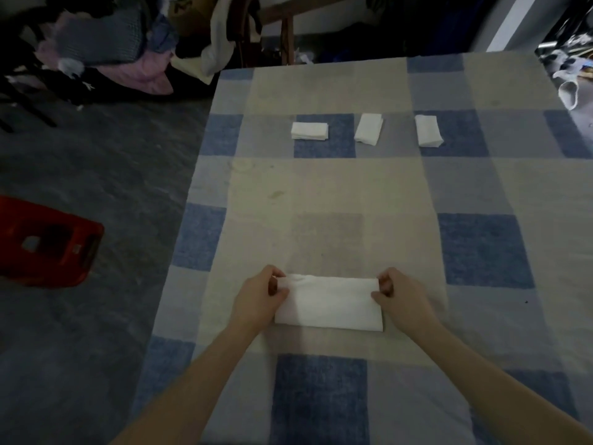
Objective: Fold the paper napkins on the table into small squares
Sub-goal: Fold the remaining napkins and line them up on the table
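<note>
Right now our left hand (260,297) has a pinching grip on the far left corner of the white napkin (329,305), thumb and fingers curled round the edge. Our right hand (401,295) pinches the far right corner the same way. Between them the napkin lies as a wide rectangle on the near middle of the table (481,194), its far edge lifted a little off the checked blue and cream cloth. Well apart, toward the far side, three folded napkins sit in a row: the left one (309,131) lying crosswise, the middle one (368,129) and the right one (428,130) standing lengthwise and slightly tilted. Off the table to our left, a red plastic stool (48,242) stands on the grey floor (112,175), its contents hard to tell.
</note>
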`<state>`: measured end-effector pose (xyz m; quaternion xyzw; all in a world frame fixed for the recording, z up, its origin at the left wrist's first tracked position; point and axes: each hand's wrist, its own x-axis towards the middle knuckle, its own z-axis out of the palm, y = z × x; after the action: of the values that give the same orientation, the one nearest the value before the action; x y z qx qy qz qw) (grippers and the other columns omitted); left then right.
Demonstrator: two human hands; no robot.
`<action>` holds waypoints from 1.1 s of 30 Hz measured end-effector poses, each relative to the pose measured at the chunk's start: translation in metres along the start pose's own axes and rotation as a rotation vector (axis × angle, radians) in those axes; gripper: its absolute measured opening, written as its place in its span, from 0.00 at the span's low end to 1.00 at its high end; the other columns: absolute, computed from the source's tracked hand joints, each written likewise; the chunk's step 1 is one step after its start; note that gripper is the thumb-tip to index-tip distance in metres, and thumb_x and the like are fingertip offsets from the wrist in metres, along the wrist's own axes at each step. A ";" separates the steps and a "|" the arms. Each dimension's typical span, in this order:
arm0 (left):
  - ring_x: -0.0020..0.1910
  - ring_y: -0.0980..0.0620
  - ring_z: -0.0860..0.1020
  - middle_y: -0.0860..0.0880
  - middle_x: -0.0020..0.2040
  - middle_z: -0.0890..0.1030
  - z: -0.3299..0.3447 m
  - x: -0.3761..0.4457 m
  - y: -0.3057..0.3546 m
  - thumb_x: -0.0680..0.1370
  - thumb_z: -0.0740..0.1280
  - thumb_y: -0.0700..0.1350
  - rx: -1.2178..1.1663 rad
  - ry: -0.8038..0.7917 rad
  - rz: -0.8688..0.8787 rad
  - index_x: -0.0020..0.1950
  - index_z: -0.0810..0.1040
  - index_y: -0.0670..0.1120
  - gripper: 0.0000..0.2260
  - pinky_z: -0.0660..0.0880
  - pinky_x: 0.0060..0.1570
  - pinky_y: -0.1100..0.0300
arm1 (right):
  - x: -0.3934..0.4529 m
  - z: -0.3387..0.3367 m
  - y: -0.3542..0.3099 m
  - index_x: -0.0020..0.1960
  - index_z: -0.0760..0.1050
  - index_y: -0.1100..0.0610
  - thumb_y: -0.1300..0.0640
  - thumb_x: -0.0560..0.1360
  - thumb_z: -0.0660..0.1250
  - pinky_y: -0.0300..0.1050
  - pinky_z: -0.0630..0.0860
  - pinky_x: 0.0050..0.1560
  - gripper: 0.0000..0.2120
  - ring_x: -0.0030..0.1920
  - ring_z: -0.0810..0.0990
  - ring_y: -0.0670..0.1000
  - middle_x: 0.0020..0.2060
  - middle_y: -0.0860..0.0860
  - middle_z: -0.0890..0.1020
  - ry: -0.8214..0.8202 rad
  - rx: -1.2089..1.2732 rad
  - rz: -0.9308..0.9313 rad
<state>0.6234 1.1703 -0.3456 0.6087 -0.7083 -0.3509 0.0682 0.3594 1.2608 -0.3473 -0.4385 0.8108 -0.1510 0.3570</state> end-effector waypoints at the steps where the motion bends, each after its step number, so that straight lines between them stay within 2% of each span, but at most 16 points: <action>1: 0.43 0.52 0.75 0.53 0.42 0.77 0.001 0.001 0.000 0.74 0.69 0.46 0.021 -0.004 -0.001 0.54 0.74 0.51 0.10 0.71 0.40 0.58 | 0.002 0.001 0.001 0.47 0.71 0.51 0.56 0.74 0.69 0.42 0.69 0.36 0.07 0.38 0.75 0.45 0.37 0.45 0.76 0.001 0.002 0.004; 4: 0.45 0.51 0.75 0.52 0.47 0.76 0.005 0.001 0.000 0.74 0.69 0.45 0.090 0.060 0.043 0.55 0.73 0.50 0.12 0.74 0.44 0.57 | 0.004 0.005 0.004 0.48 0.71 0.51 0.55 0.74 0.69 0.42 0.71 0.37 0.08 0.39 0.75 0.45 0.37 0.45 0.77 0.001 0.008 0.009; 7: 0.47 0.45 0.74 0.46 0.51 0.75 0.017 -0.005 0.000 0.70 0.72 0.39 0.304 0.254 0.315 0.53 0.73 0.47 0.14 0.73 0.45 0.52 | 0.005 0.007 0.006 0.49 0.71 0.51 0.56 0.74 0.70 0.42 0.72 0.37 0.08 0.39 0.76 0.45 0.38 0.46 0.77 0.014 0.021 0.009; 9: 0.50 0.45 0.75 0.48 0.54 0.76 0.034 -0.014 0.006 0.70 0.70 0.40 0.391 0.219 0.516 0.53 0.73 0.48 0.14 0.69 0.50 0.54 | 0.006 0.008 0.006 0.49 0.71 0.51 0.56 0.74 0.70 0.42 0.73 0.38 0.08 0.39 0.76 0.45 0.38 0.45 0.77 0.022 0.032 0.025; 11: 0.60 0.47 0.72 0.50 0.63 0.75 0.053 -0.023 0.007 0.74 0.65 0.41 0.424 0.098 0.629 0.61 0.72 0.49 0.16 0.68 0.60 0.55 | 0.005 0.009 0.005 0.50 0.71 0.51 0.56 0.75 0.69 0.42 0.73 0.38 0.08 0.39 0.76 0.45 0.39 0.45 0.77 0.023 0.044 0.042; 13: 0.69 0.51 0.66 0.51 0.71 0.70 0.065 -0.028 0.002 0.78 0.61 0.43 0.442 0.006 0.579 0.70 0.68 0.49 0.19 0.65 0.69 0.52 | 0.005 0.009 0.005 0.52 0.71 0.53 0.56 0.76 0.68 0.43 0.74 0.39 0.08 0.39 0.76 0.46 0.39 0.46 0.77 0.023 0.040 0.047; 16: 0.77 0.55 0.53 0.55 0.78 0.58 0.071 -0.032 -0.002 0.83 0.51 0.47 0.432 -0.076 0.466 0.77 0.58 0.52 0.21 0.50 0.76 0.51 | 0.001 0.009 -0.003 0.54 0.70 0.55 0.60 0.77 0.65 0.47 0.77 0.40 0.07 0.40 0.76 0.48 0.42 0.49 0.77 0.014 -0.025 0.062; 18: 0.77 0.56 0.47 0.57 0.78 0.51 0.072 -0.035 -0.002 0.83 0.48 0.49 0.444 -0.101 0.460 0.78 0.53 0.53 0.22 0.43 0.75 0.51 | -0.003 0.012 -0.012 0.60 0.69 0.56 0.65 0.75 0.62 0.51 0.77 0.44 0.15 0.48 0.75 0.53 0.52 0.53 0.74 0.076 -0.137 0.016; 20: 0.78 0.56 0.46 0.57 0.78 0.48 0.072 -0.036 -0.002 0.83 0.48 0.49 0.462 -0.106 0.455 0.79 0.51 0.53 0.23 0.43 0.74 0.50 | -0.010 0.020 -0.023 0.65 0.66 0.55 0.68 0.71 0.62 0.53 0.76 0.51 0.24 0.58 0.71 0.57 0.61 0.55 0.69 0.197 -0.215 -0.131; 23: 0.78 0.54 0.48 0.55 0.79 0.50 0.070 -0.036 -0.002 0.83 0.48 0.50 0.474 -0.110 0.468 0.79 0.51 0.53 0.23 0.45 0.73 0.49 | -0.022 0.042 -0.039 0.73 0.62 0.55 0.61 0.76 0.60 0.54 0.69 0.65 0.25 0.68 0.66 0.56 0.71 0.55 0.65 0.240 -0.177 -0.324; 27: 0.78 0.54 0.45 0.54 0.79 0.48 0.070 -0.034 -0.006 0.83 0.47 0.51 0.499 -0.127 0.489 0.79 0.49 0.50 0.24 0.46 0.74 0.49 | -0.031 0.076 -0.017 0.78 0.51 0.53 0.47 0.82 0.46 0.53 0.53 0.74 0.26 0.77 0.54 0.54 0.78 0.54 0.53 0.096 -0.418 -0.471; 29: 0.78 0.53 0.42 0.54 0.79 0.43 0.066 -0.030 -0.007 0.82 0.46 0.53 0.536 -0.137 0.478 0.79 0.46 0.50 0.25 0.43 0.75 0.50 | -0.028 0.078 -0.001 0.78 0.51 0.55 0.44 0.82 0.42 0.54 0.50 0.74 0.28 0.78 0.52 0.54 0.78 0.53 0.52 0.076 -0.526 -0.444; 31: 0.77 0.53 0.36 0.54 0.78 0.37 0.061 -0.025 -0.006 0.82 0.46 0.56 0.548 -0.152 0.466 0.78 0.40 0.53 0.27 0.37 0.75 0.53 | -0.023 0.069 0.009 0.78 0.50 0.55 0.44 0.81 0.44 0.53 0.48 0.73 0.29 0.77 0.54 0.53 0.78 0.51 0.54 0.108 -0.541 -0.364; 33: 0.76 0.53 0.33 0.55 0.77 0.34 0.057 -0.025 -0.006 0.82 0.46 0.58 0.535 -0.169 0.465 0.77 0.37 0.54 0.28 0.35 0.74 0.53 | -0.021 0.056 0.011 0.78 0.51 0.54 0.43 0.80 0.48 0.50 0.50 0.74 0.30 0.76 0.58 0.51 0.77 0.50 0.58 0.131 -0.519 -0.331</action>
<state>0.6044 1.2163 -0.3829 0.3964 -0.8977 -0.1774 -0.0739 0.4000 1.2876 -0.3831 -0.6302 0.7613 -0.0232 0.1507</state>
